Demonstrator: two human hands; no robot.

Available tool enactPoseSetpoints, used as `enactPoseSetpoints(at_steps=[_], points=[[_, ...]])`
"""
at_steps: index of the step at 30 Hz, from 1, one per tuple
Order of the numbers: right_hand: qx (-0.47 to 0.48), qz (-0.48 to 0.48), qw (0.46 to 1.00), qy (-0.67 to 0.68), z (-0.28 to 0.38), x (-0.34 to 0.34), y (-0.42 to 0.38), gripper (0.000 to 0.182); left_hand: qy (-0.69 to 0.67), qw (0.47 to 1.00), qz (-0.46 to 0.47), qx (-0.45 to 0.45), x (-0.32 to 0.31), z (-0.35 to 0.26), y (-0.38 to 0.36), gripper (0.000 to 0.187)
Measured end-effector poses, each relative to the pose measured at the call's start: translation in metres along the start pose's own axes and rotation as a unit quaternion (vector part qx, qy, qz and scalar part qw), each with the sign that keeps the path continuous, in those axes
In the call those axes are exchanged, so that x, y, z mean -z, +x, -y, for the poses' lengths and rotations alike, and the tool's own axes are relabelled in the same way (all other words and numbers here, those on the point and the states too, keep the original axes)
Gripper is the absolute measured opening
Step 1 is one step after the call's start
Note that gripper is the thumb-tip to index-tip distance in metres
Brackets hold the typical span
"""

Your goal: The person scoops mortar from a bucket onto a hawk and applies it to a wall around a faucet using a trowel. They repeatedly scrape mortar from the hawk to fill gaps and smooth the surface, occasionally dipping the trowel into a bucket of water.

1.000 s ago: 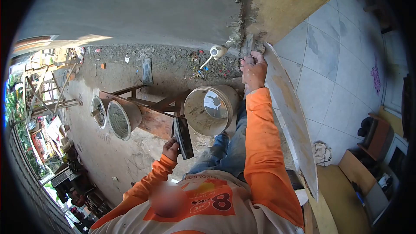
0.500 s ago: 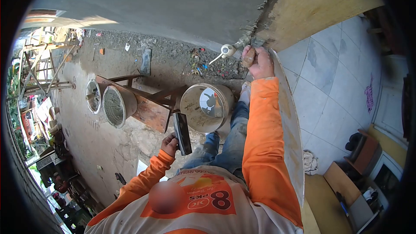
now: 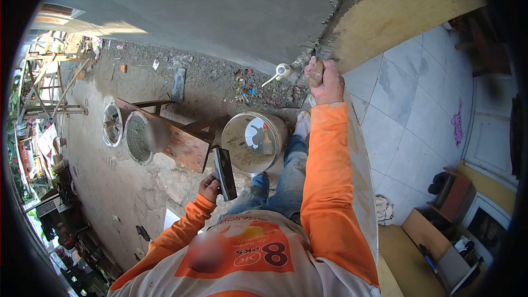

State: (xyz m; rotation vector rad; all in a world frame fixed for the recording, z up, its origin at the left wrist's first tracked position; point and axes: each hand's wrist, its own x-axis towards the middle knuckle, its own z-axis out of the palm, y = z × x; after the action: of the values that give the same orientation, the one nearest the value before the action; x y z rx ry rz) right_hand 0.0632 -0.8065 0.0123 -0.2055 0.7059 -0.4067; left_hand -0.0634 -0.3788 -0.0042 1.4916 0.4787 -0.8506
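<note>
My right hand (image 3: 330, 89) is closed around the rounded wooden handle (image 3: 315, 75) of a trowel. Its blade is mostly hidden at the corner where the grey plastered wall (image 3: 220, 16) meets the yellow wall (image 3: 396, 11). Rough wet mortar (image 3: 329, 22) runs along that corner. Lower and to the left, my left hand (image 3: 209, 188) grips a dark rectangular plastering float (image 3: 225, 174), held away from the wall. Close by the float stands a bucket (image 3: 234, 157) with water and a brush (image 3: 268, 142) in it.
A low wooden bench (image 3: 187, 151) stands left of the bucket, beside two mortar-smeared pails (image 3: 132, 157). A white tap-like fixture (image 3: 283, 71) sticks out near my right hand. Rubble lies along the wall's foot. A pale board edge (image 3: 360, 170) runs beside my right arm; tiled floor (image 3: 401, 88) lies beyond.
The view has shifted slightly. My right hand has moved a little lower relative to the corner, its grip on the trowel turned slightly. The left hand still holds the float.
</note>
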Motion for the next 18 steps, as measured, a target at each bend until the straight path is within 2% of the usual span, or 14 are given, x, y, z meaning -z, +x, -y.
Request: enactPoseSetpoints(at_steps=[5, 18], points=[[0.045, 0.006, 0.999, -0.011, 0.005, -0.018, -0.018, 0.012, -0.007, 1.000, 0.008, -0.014, 0.014, 0.010, 0.001, 0.023], [0.061, 0.029, 0.996, 0.050, -0.005, -0.017, -0.019, 0.011, -0.010, 0.999, 0.002, -0.035, 0.023, 0.004, 0.000, 0.020]])
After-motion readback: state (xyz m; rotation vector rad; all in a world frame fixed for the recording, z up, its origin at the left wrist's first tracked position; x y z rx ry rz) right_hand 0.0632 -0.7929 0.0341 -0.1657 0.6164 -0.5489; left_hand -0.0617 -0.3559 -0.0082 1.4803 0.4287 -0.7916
